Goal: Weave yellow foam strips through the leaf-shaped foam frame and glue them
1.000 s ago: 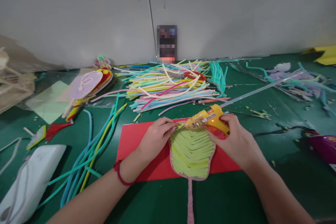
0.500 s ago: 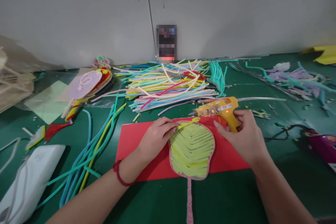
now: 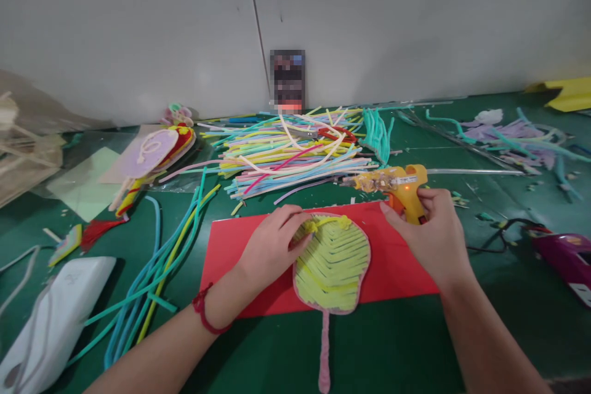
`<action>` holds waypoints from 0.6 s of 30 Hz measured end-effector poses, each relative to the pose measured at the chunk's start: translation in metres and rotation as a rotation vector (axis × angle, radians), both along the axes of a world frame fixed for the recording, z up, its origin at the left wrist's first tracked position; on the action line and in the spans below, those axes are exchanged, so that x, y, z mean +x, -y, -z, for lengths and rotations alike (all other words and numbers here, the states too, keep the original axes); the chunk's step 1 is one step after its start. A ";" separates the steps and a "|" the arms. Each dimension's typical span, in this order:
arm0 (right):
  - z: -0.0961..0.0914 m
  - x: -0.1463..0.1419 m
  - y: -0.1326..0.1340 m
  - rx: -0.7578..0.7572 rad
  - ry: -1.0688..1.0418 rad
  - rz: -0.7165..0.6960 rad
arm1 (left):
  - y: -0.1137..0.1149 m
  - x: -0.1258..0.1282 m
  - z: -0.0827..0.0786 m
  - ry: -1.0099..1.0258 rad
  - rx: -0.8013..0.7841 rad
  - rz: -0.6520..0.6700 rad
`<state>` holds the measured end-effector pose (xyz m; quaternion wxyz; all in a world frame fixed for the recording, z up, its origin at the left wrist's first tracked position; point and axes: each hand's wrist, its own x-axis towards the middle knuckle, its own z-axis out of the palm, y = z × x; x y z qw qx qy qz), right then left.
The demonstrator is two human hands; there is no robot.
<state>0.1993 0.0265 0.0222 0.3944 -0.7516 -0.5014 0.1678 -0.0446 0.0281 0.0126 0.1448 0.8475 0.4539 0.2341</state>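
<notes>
A leaf-shaped fan (image 3: 332,268), filled with yellow-green pipe cleaners and edged in pink, lies with its pink handle towards me. Under it is a red sheet (image 3: 397,271). My left hand (image 3: 274,240) is at the fan's upper left, its fingers closed on the left end of a curved yellow pipe cleaner (image 3: 330,220) that lies across the top; the fingertips are partly hidden. In my right hand (image 3: 438,234) is a yellow hot glue gun (image 3: 409,188), held above the sheet's far right part. Its nozzle points left, away from the fan, and a clear glue stick (image 3: 471,172) sticks out behind.
Behind the sheet lies a heap of coloured pipe cleaners (image 3: 295,154) with red-handled scissors (image 3: 337,135) on it. To the left are loose blue and green stems (image 3: 159,271), a white power strip (image 3: 60,314) and finished fans (image 3: 154,151). A purple box (image 3: 566,258) sits at right.
My right hand has drawn the glue gun slightly right and up, away from the fan. My left fingers have shifted to the yellow pipe cleaner's left end, which now lies more curved.
</notes>
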 end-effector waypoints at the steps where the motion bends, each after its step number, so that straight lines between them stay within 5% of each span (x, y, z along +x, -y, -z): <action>1: 0.000 0.001 0.000 -0.001 -0.009 0.009 | -0.001 0.001 -0.003 -0.003 -0.004 -0.003; 8: 0.003 0.006 -0.002 0.030 -0.119 -0.012 | -0.011 0.024 -0.018 -0.035 -0.011 0.076; 18: 0.002 0.010 -0.003 0.091 -0.179 -0.035 | -0.024 0.052 -0.012 -0.223 0.043 0.135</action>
